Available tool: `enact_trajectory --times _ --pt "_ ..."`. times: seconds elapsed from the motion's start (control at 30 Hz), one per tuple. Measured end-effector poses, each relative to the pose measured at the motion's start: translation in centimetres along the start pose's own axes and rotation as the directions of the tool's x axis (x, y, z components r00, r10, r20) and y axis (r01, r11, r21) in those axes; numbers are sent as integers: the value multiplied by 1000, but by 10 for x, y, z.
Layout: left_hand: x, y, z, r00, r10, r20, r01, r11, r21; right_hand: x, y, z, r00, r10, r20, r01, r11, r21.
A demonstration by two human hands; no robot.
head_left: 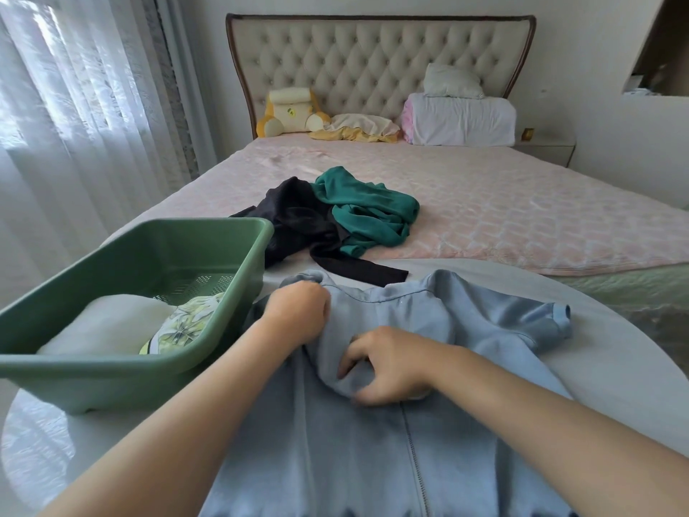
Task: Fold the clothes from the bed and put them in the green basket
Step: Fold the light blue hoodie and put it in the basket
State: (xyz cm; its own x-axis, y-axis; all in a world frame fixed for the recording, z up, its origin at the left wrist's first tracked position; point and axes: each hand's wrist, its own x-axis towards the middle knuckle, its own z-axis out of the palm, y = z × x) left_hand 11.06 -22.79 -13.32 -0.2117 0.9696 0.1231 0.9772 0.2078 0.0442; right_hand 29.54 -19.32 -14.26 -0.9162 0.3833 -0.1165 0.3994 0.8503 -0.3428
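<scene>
Head view: left grip (298,311) clamps the shoulder of the blue zip-front top (335,453), right grip (387,367) pinches its chest; its length runs ahead toward the bed (503,203).

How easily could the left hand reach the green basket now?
Probably yes: the left hand, gripping the blue garment, sits beside the green basket; nothing lies between them, but it must let go first.

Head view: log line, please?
step: folding blue top | left hand: grips shoulder | right hand: pinches middle | basket: white cloth, floral cloth | bed: black garment, teal garment loose
</scene>
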Motion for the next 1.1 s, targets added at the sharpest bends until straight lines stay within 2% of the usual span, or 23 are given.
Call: enact_trajectory --times 0.07,0.13,0.2,0.27,0.3,0.33,0.4,0.47,0.53,0.6,0.67,0.77,0.83,0.87,0.9,0.93,1.0,1.03,1.07,1.1 --pt "4 5 6 988 120 -94 -137 969 -204 -3 -1 -8 998 49 -30 -35 933 359" --pt "2 16 13 979 205 11 -189 920 -344 -3 8 -20 970 181 -162 -59 823 565" --pt "-3 25 21 941 206 269 -123 948 -295 -8 24 -32 913 291 -287 -97 837 539" --pt "-7 24 25 886 125 446 -74 989 -130 -17 49 -40 900 335 -280 -259 926 275" --pt "-7 22 25 880 101 463 -84 995 -58 -21 61 -41 901 369 -230 -347 929 130" --pt "-6 21 26 897 99 431 -104 995 -12 -24 72 -39 897 404 -178 -404 914 36" --pt "0 19 27 965 123 230 -118 992 -38 -22 90 -30 879 453 -147 -462 887 -28" --pt "10 17 30 992 115 -53 -120 989 -87 -14 103 -24 839 490 -237 -510 860 -26" --pt "21 9 37 978 49 -202 -55 998 -24 -5 113 -24 756 532 -383 -566 824 26" --pt "29 4 40 977 -87 -196 91 996 10 3 124 -24 684 576 -448 -609 789 86" --pt "35 0 41 979 -162 -127 166 986 19 11 131 -25 701 593 -397 -612 785 92" --pt "46 -2 40 994 -77 -80 81 995 49 24 140 -30 753 572 -327 -574 813 99" --pt "55 -4 37 994 -76 -77 66 991 -120 33 147 -34 745 582 -325 -509 812 288" --pt "58 -3 33 992 -111 -67 88 957 -277 37 148 -38 733 609 -303 -455 770 447" --pt "63 -3 29 984 -167 -61 120 878 -464 41 148 -41 720 643 -263 -400 693 600" --pt "68 -3 26 969 -240 -52 149 743 -652 45 148 -45 704 674 -223 -345 599 723" --pt "78 -2 23 926 -374 49 190 351 -917 53 149 -55 675 711 -198 -218 449 866" --pt "84 -3 23 905 -405 131 208 151 -966 57 151 -59 667 720 -194 -138 375 917" --pt "88 -2 23 893 -406 196 211 -9 -978 62 153 -62 665 722 -192 -55 304 951" --pt "91 -1 25 889 -392 236 218 -90 -972 66 155 -63 659 726 -197 6 256 967"
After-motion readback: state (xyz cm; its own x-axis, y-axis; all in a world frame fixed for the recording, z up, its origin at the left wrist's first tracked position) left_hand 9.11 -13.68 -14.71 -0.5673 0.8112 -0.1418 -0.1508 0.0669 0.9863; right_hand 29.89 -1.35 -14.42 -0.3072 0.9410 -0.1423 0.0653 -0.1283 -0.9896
